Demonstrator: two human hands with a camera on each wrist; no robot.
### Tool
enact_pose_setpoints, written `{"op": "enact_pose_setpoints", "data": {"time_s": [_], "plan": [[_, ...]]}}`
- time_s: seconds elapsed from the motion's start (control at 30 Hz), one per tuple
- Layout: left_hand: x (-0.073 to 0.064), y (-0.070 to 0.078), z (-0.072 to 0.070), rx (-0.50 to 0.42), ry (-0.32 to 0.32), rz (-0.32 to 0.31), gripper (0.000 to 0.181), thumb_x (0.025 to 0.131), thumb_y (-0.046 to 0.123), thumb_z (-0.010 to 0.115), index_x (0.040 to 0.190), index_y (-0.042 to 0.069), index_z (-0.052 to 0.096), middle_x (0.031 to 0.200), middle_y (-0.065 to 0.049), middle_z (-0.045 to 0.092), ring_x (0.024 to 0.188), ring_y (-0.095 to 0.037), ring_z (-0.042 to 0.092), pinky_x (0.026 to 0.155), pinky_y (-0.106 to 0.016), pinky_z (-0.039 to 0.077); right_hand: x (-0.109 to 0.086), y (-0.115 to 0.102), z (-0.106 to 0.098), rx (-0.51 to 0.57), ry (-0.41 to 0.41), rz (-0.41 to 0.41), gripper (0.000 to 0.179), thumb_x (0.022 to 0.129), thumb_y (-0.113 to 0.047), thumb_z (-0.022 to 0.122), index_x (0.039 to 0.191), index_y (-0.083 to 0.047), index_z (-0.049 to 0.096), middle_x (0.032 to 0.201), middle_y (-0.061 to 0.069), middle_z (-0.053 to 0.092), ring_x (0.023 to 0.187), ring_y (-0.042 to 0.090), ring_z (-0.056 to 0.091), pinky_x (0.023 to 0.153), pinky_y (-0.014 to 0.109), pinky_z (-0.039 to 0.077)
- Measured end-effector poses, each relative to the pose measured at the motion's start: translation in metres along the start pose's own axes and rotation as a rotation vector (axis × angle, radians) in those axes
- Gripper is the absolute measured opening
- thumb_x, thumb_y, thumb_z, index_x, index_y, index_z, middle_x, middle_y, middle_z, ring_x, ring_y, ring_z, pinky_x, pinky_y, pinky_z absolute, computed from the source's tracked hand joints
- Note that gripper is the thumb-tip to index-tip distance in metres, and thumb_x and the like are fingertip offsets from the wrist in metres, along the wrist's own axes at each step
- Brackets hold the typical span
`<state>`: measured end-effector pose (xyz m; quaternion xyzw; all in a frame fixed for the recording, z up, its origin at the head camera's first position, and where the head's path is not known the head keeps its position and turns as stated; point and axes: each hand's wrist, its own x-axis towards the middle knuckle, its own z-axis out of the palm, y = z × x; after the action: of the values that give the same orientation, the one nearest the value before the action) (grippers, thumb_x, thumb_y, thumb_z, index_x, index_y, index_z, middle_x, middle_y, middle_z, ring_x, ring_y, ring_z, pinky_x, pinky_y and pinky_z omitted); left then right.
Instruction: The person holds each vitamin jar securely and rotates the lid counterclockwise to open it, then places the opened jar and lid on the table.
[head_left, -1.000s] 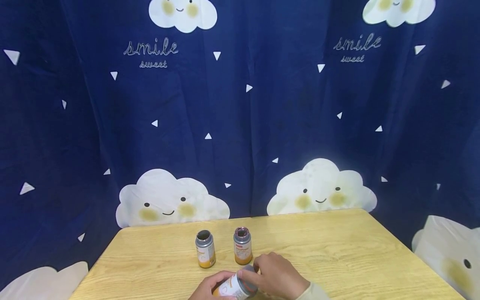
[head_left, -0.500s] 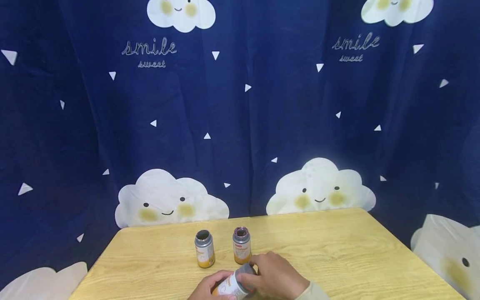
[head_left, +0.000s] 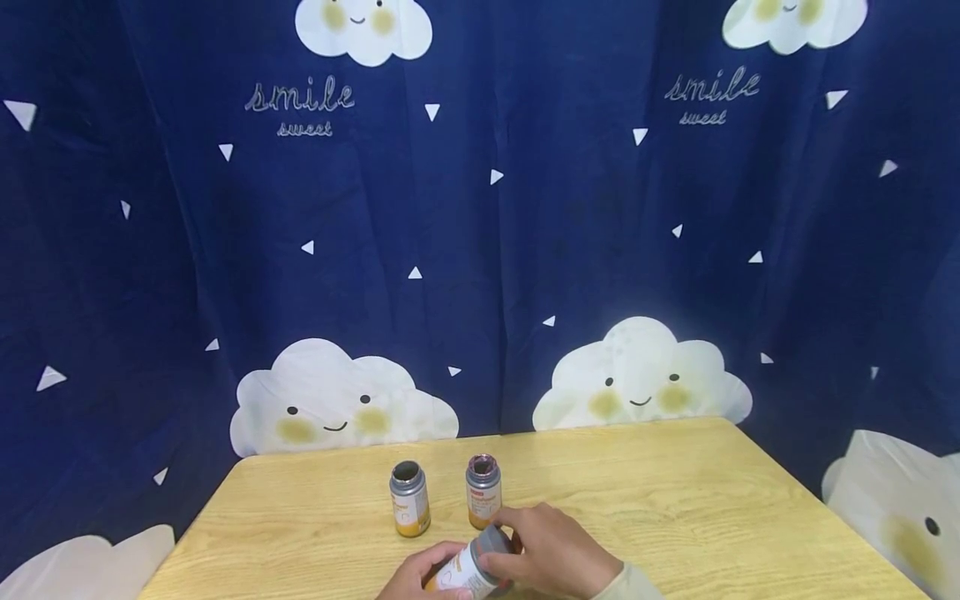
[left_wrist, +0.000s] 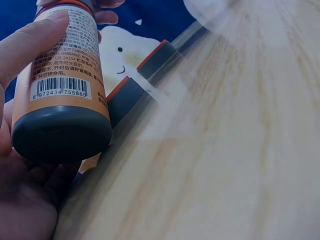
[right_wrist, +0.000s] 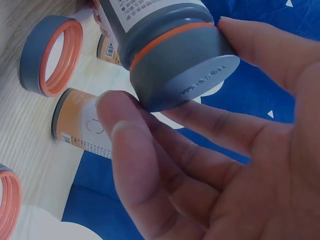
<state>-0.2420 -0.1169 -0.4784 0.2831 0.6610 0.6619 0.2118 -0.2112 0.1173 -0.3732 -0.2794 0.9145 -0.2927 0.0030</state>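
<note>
My left hand (head_left: 416, 573) grips a supplement bottle (head_left: 459, 573) with a white-and-orange label, tilted with its top to the upper right. In the left wrist view, the thumb lies along the label above the barcode and the dark base (left_wrist: 62, 132) faces the camera. My right hand (head_left: 558, 550) pinches the grey bottle cap (right_wrist: 182, 67), thumb on one side and fingers on the other. The cap sits over the bottle's neck, and an orange ring shows at its edge. Some right fingers curl below the cap without wrapping it.
Two similar bottles without caps, the left one (head_left: 409, 507) and the right one (head_left: 484, 500), stand upright on the wooden table (head_left: 637, 492) beyond my hands. Two loose grey caps with orange linings, one (right_wrist: 31, 60) near a bottle, lie on the table. A blue cloud-print curtain (head_left: 465, 317) hangs behind.
My right fingers have shifted round the cap, with the index fingertip a little further left and more of the cap showing. The left hand and the standing bottles stay nearly in place.
</note>
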Motion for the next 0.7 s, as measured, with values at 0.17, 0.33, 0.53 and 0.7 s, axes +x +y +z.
{"op": "enact_pose_setpoints", "data": {"time_s": [0.17, 0.33, 0.53, 0.7], "plan": [[0.001, 0.001, 0.0, 0.005, 0.013, -0.006, 0.049, 0.093, 0.017, 0.063, 0.135, -0.003, 0.049, 0.118, -0.011, 0.062, 0.101, -0.022, 0.061, 0.085, -0.032, 0.05, 0.0, 0.001, -0.004, 0.025, -0.021, -0.022, 0.033, 0.084, -0.038, 0.073, 0.11, -0.02, 0.064, 0.086, -0.015, 0.062, 0.071, 0.001, 0.055, 0.061, 0.022, 0.046], [0.001, -0.001, 0.0, 0.019, 0.019, -0.007, 0.049, 0.092, 0.017, 0.063, 0.134, -0.003, 0.049, 0.119, -0.012, 0.062, 0.1, -0.022, 0.061, 0.085, -0.031, 0.05, -0.002, 0.0, -0.005, 0.027, -0.018, -0.041, 0.035, 0.082, -0.033, 0.075, 0.114, -0.023, 0.063, 0.09, -0.014, 0.063, 0.075, 0.002, 0.055, 0.065, 0.023, 0.047], [0.001, -0.002, 0.0, -0.039, -0.006, 0.013, 0.047, 0.093, 0.015, 0.061, 0.136, -0.003, 0.048, 0.119, -0.012, 0.061, 0.103, -0.022, 0.06, 0.086, -0.031, 0.05, -0.003, 0.001, -0.008, 0.017, -0.013, -0.081, 0.038, 0.082, -0.028, 0.075, 0.117, -0.026, 0.062, 0.098, -0.014, 0.063, 0.078, 0.001, 0.055, 0.068, 0.022, 0.048], [0.0, -0.001, 0.002, -0.086, 0.01, -0.017, 0.044, 0.093, 0.016, 0.061, 0.134, 0.003, 0.052, 0.119, -0.014, 0.063, 0.104, -0.024, 0.06, 0.086, -0.032, 0.05, -0.005, 0.002, -0.011, -0.005, 0.01, -0.108, 0.039, 0.081, -0.025, 0.074, 0.118, -0.027, 0.061, 0.097, -0.014, 0.061, 0.078, 0.002, 0.054, 0.067, 0.022, 0.047]]}}
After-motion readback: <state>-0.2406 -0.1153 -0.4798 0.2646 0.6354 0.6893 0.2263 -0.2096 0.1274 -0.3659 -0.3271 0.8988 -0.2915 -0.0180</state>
